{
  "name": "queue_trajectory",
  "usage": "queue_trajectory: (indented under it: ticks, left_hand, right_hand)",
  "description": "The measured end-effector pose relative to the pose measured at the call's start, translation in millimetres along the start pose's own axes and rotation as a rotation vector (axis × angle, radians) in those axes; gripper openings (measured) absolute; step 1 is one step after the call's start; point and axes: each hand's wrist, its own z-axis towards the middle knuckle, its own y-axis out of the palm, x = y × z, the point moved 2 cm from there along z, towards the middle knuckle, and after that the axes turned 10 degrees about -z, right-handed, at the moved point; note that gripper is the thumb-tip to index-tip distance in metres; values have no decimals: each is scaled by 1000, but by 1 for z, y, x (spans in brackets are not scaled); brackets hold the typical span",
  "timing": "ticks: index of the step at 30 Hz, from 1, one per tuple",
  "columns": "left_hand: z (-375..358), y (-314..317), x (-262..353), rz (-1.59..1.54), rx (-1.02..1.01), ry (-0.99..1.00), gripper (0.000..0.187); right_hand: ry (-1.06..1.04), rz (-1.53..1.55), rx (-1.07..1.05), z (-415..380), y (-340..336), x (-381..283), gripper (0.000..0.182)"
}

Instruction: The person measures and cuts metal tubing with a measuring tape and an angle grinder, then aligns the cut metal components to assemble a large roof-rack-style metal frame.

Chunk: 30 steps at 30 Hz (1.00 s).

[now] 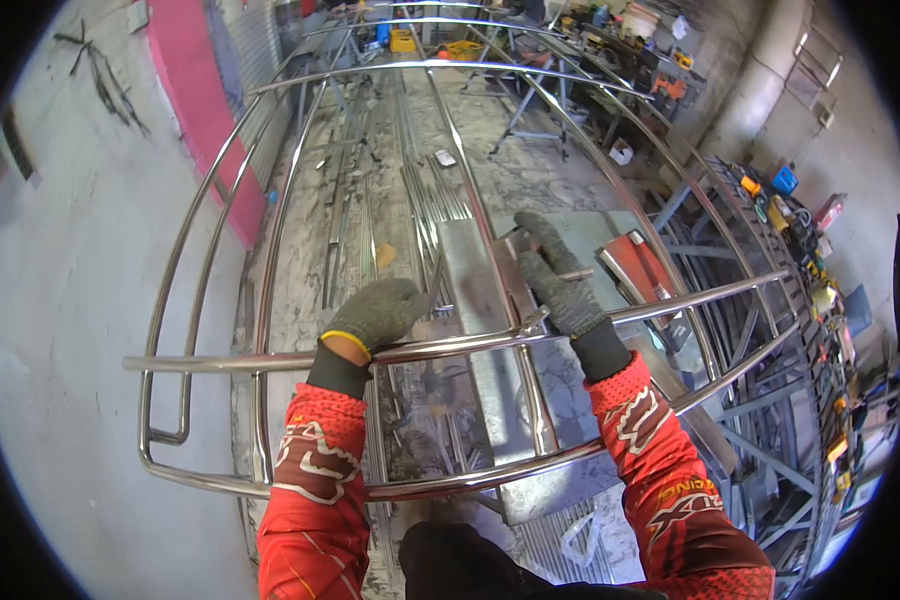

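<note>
A frame of shiny bent metal tubes (450,345) spreads out in front of me, with long lengthwise tubes crossed by curved bars. My left hand (378,312), in a grey knit glove with a yellow cuff edge, is closed just above the near crossbar. A thin metal edge shows beside its fingers; what it holds is hidden. My right hand (562,285), gloved too, grips a flat metal piece (513,272) against a lengthwise tube near the middle. A short rod-like end pokes out by its fingers. Below lies a grey metal sheet (515,480).
A red flat object (638,268) rests right of my right hand. Metal strips (435,200) and a small white item (445,158) lie on the floor. A rack (770,450) with cluttered tools lines the right side. A plain wall (80,350) stands left; trestle legs (540,120) stand farther back.
</note>
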Motion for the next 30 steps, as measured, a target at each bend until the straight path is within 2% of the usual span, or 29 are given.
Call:
queue_trajectory:
  ticks: [1,3,5,6,7,10,11,14,16,17,19,23,25,30]
  left_hand:
    - [1,4,-3,113,51,147,21]
    - [3,10,-8,90,43,95,17]
    - [2,7,-3,187,62,276,12]
    - [4,2,5,-15,20,-53,6]
    - [2,5,-2,-15,21,-59,6]
    - [5,12,-11,137,110,164,8]
    - [5,15,-13,137,108,172,8]
    - [6,11,-9,99,109,128,9]
    - [3,0,6,202,22,266,6]
    - [3,-5,12,205,16,268,6]
    - [5,-9,18,91,-49,130,16]
    - [3,-9,18,74,-56,130,28]
    - [2,-19,31,-154,-62,-46,31]
    - [0,-18,32,-189,-45,-36,35]
  right_hand:
    - [-1,-6,-13,1,1,1,55]
    - [-34,-73,36,1,-1,3,54]
    - [-51,-90,39,2,-1,11,54]
    - [-91,-124,49,3,0,13,54]
    - [-137,-159,63,6,0,13,55]
    - [-75,-115,62,2,0,10,53]
    - [-16,-74,63,1,0,8,52]
    - [-53,-149,66,3,-2,9,50]
    - [-20,-113,58,1,-1,7,50]
    - [10,-79,47,1,-1,7,50]
    - [24,-78,53,1,-1,8,50]
    - [10,-8,69,2,3,14,52]
    - [71,17,48,1,1,5,52]
    - [44,5,36,0,1,7,54]
